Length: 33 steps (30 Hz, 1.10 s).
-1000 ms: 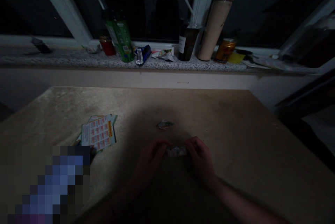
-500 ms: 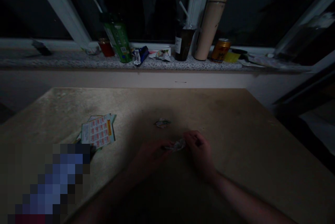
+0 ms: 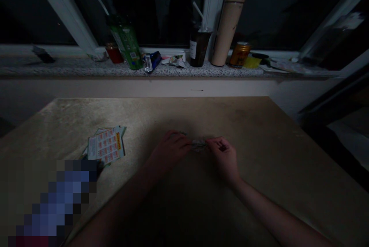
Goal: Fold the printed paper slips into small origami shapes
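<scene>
A small, pale, crumpled piece [image 3: 198, 145], which looks like a clear wrapper, lies between my hands just over the table. My left hand [image 3: 172, 147] has its fingertips closed at the left end of this wrapper. At the right end, the thumb and fingers of my right hand [image 3: 225, 156] pinch it. A second small crumpled scrap [image 3: 181, 133] shows only in part behind my left fingers. The dim light hides finer detail of both pieces.
Printed cards [image 3: 105, 145] lie stacked on the table [image 3: 138, 110] to the left, beside a pixelated patch. Along the granite sill [image 3: 170, 70] stand a green cup [image 3: 128, 45], a dark cup [image 3: 198, 49], a beige flask [image 3: 229, 27] and an orange can [image 3: 240, 54].
Both hands have moved forward, away from me, with the wrapper between them. My left hand now partly covers the second scrap, which was in plain view before.
</scene>
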### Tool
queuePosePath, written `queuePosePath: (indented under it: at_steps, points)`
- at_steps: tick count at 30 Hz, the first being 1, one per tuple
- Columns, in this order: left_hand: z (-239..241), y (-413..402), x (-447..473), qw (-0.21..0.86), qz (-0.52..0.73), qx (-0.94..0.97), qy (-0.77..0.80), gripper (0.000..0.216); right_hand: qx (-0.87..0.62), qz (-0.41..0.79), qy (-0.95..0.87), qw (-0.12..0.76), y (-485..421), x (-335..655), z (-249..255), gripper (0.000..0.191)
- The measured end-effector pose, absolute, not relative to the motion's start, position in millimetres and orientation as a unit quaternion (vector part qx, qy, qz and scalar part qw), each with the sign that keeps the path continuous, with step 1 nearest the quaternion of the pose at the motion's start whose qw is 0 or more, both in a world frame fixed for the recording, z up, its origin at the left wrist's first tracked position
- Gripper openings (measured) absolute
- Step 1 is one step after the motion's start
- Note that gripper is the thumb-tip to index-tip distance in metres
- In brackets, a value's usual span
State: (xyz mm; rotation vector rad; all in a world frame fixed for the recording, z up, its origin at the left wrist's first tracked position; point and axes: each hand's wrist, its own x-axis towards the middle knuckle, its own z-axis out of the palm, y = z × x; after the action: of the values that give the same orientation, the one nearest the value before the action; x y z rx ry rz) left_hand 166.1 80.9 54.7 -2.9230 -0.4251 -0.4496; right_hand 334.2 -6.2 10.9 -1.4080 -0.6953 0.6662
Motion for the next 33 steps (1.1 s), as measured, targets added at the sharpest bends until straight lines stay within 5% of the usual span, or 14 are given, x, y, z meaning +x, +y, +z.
queuePosePath:
  at_steps: [33]
  points:
    - [34,99,183,0.118,-0.178,-0.961,-0.173,0.027,-0.658,0.260,-0.386,0.592,33,362,11,0.020]
